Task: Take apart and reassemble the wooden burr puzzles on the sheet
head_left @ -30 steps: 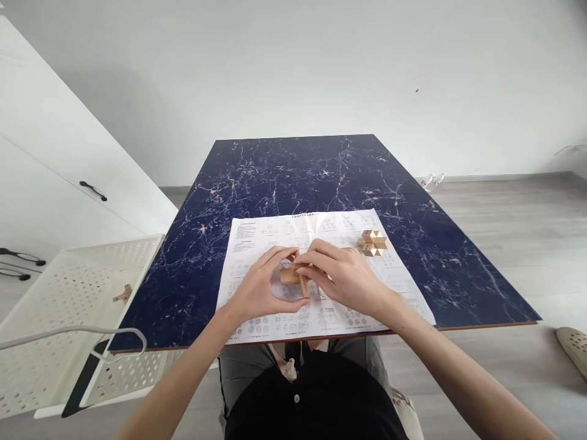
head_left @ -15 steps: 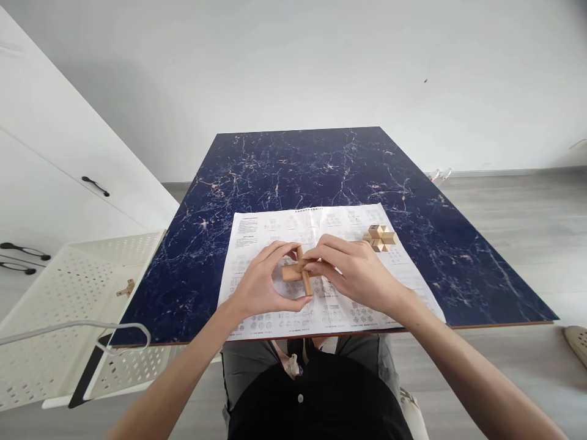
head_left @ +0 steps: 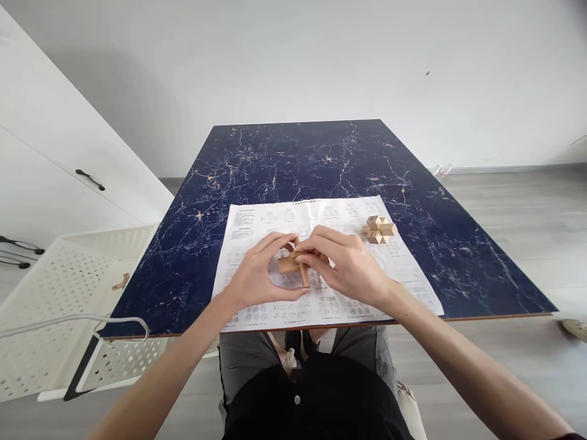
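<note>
Head view. One wooden cross [head_left: 287, 265], of plain joined bars, held low over the near part of a printed sheet [head_left: 284, 226], between the two hands. Left hand [head_left: 250, 275]: curved round the cross, thumb at the near end of the crosswise bar, index finger at the far end, gripping it between them. Right hand [head_left: 342, 260]: thumb and fingers closed on the cross about its middle; whether they pinch a separate piece cannot be told. One pale wooden block assembly [head_left: 381, 230], many-faceted, standing on the sheet's right edge, beyond the right hand and apart from it. One dark blue table [head_left: 284, 162], white-veined, bearing the sheet at its near edge. At left, below table level: white perforated basket [head_left: 46, 311], a small wooden piece [head_left: 120, 282] within; grey cable [head_left: 123, 319] looping over the table's corner.
</note>
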The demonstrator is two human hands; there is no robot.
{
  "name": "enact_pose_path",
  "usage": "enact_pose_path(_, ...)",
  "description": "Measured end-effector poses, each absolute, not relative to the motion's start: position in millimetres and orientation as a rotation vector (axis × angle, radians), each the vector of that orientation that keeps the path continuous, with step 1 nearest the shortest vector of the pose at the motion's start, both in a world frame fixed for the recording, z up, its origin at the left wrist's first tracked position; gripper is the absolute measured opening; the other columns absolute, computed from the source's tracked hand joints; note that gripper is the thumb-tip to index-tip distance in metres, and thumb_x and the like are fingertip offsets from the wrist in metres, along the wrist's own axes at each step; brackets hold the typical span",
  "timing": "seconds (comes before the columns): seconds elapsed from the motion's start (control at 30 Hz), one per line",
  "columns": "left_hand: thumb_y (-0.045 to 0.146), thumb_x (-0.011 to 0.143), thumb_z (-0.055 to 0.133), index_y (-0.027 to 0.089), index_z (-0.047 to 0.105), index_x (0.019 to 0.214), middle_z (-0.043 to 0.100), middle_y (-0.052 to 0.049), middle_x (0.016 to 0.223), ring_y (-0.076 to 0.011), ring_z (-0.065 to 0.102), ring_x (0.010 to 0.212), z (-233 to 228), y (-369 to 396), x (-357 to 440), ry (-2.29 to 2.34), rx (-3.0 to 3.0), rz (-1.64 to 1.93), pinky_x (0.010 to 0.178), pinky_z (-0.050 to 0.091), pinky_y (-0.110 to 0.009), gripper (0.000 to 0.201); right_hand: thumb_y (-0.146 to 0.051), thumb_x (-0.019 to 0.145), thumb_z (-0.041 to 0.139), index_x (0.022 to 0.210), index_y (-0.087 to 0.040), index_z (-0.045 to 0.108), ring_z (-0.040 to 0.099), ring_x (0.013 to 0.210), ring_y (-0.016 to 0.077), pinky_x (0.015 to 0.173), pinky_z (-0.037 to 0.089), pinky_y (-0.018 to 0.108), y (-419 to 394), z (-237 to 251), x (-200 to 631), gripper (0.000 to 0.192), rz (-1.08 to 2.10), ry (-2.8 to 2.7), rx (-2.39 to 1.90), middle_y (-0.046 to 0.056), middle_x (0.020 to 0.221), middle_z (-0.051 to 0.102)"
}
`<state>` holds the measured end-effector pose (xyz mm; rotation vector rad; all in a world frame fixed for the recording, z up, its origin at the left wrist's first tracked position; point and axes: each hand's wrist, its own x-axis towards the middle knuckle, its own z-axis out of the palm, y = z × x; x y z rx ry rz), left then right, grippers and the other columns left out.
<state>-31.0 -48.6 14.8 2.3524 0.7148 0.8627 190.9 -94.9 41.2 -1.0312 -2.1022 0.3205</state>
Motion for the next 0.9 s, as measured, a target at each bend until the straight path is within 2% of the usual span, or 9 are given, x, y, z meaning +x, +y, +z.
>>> enact_pose_path(0.13, 0.040, 0.076, 0.091, 0.026, 0.054, 0.145, 0.067, -0.010, 0.133, -0.0306, 0.069, 0.118, 15, -49, -31, 0.714, 2.361, 0.890, 0.098, 0.060, -0.046, 0.080, -0.022, 0.110, 0.057, 0.109, -0.019, 0.071, 0.064, 0.071, 0.0155, 0.064, 0.051, 0.030, -97, 40, 190, 0.015, 0.385, -2.035, -1.018, 0.006, 0.096, 0.070)
enact_pose_path(0.23, 0.038, 0.075, 0.090, 0.025, 0.053, 0.146, 0.066, -0.010, 0.133, -0.0297, 0.070, 0.116, 16, -49, -30, 0.737, 2.345, 0.879, 0.099, 0.060, -0.046, 0.080, -0.027, 0.110, 0.057, 0.119, -0.022, 0.069, 0.069, 0.088, 0.0204, 0.078, 0.056, 0.034, -98, 42, 199, 0.015, 0.458, -2.007, -1.039, 0.008, 0.108, 0.072)
enact_pose_path(0.33, 0.037, 0.074, 0.091, 0.024, 0.054, 0.145, 0.066, -0.010, 0.133, -0.0293, 0.070, 0.114, 17, -50, -30, 0.776, 2.327, 0.866, 0.100, 0.059, -0.046, 0.081, -0.036, 0.108, 0.062, 0.133, -0.023, 0.064, 0.069, 0.103, 0.0257, 0.086, 0.057, 0.040, -99, 41, 215, 0.028, 0.529, -1.991, -1.182, 0.012, 0.120, 0.070)
enact_pose_path(0.4, 0.039, 0.073, 0.091, 0.024, 0.054, 0.145, 0.066, -0.010, 0.134, -0.0296, 0.070, 0.115, 17, -50, -30, 0.793, 2.317, 0.842, 0.101, 0.059, -0.046, 0.082, -0.042, 0.106, 0.064, 0.129, -0.022, 0.067, 0.070, 0.096, 0.0253, 0.081, 0.056, 0.040, -99, 37, 223, 0.031, 0.717, -1.991, -1.280, 0.011, 0.113, 0.074)
enact_pose_path(0.5, 0.042, 0.074, 0.092, 0.026, 0.053, 0.148, 0.066, -0.010, 0.137, -0.0304, 0.069, 0.119, 17, -50, -30, 0.793, 2.316, 0.795, 0.102, 0.059, -0.046, 0.086, -0.048, 0.106, 0.059, 0.114, -0.021, 0.071, 0.068, 0.074, 0.0199, 0.068, 0.053, 0.035, -100, 30, 225, 0.031, 1.145, -1.800, -1.360, 0.005, 0.088, 0.074)
enact_pose_path(0.6, 0.042, 0.074, 0.092, 0.027, 0.052, 0.150, 0.066, -0.010, 0.136, -0.0309, 0.068, 0.121, 17, -50, -30, 0.767, 2.323, 0.770, 0.102, 0.059, -0.047, 0.087, -0.053, 0.103, 0.064, 0.104, -0.021, 0.068, 0.062, 0.065, 0.0159, 0.062, 0.050, 0.032, -100, 24, 220, 0.032, 1.402, -1.569, -1.299, 0.002, 0.080, 0.071)
enact_pose_path(0.9, 0.038, 0.071, 0.091, 0.026, 0.055, 0.147, 0.068, -0.010, 0.132, -0.0314, 0.070, 0.117, 18, -49, -30, 0.780, 2.312, 0.786, 0.101, 0.059, -0.048, 0.085, -0.057, 0.096, 0.072, 0.096, -0.021, 0.066, 0.058, 0.063, 0.0140, 0.062, 0.047, 0.031, -99, 22, 215, 0.037, 1.450, -1.445, -1.267, 0.001, 0.079, 0.069)
